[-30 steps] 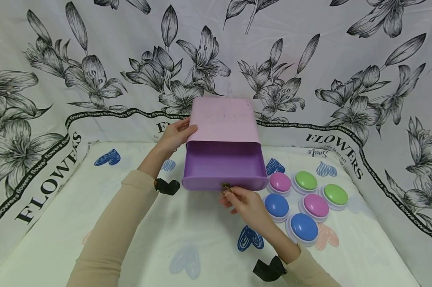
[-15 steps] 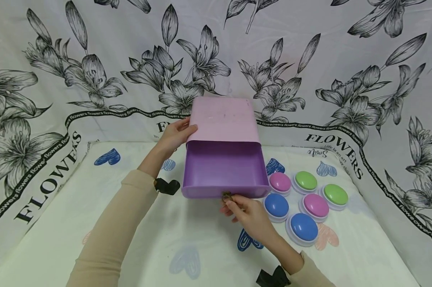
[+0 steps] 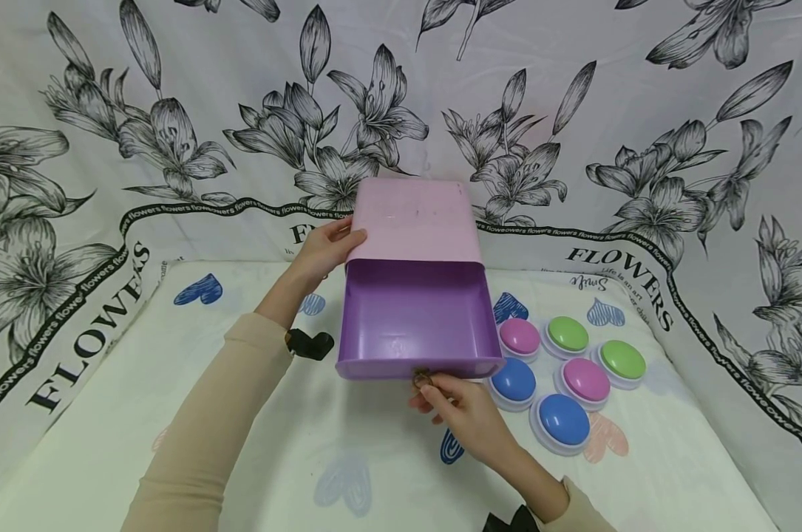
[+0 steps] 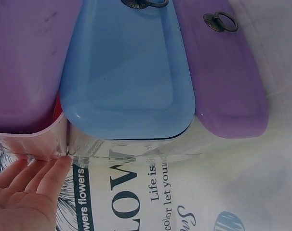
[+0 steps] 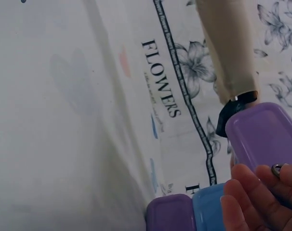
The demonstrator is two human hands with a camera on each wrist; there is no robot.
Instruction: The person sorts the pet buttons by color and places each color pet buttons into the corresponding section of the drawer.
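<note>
Jutting from the front of a pale-pink, box-shaped plastic cabinet [image 3: 414, 220], a glossy purple, round-cornered, open-topped plastic drawer [image 3: 417, 319] appears in the head view, the right hand [image 3: 470, 417] pinching its dark metal ring handle [image 3: 421, 374] and the left hand [image 3: 327, 250] at the cabinet's left side. In the left wrist view, that hand's fingers lie extended against the cabinet, near a rounded blue drawer front [image 4: 129, 72]. In the right wrist view, the purple drawer's smooth front faces the right fingertips, closed together on the ring.
</note>
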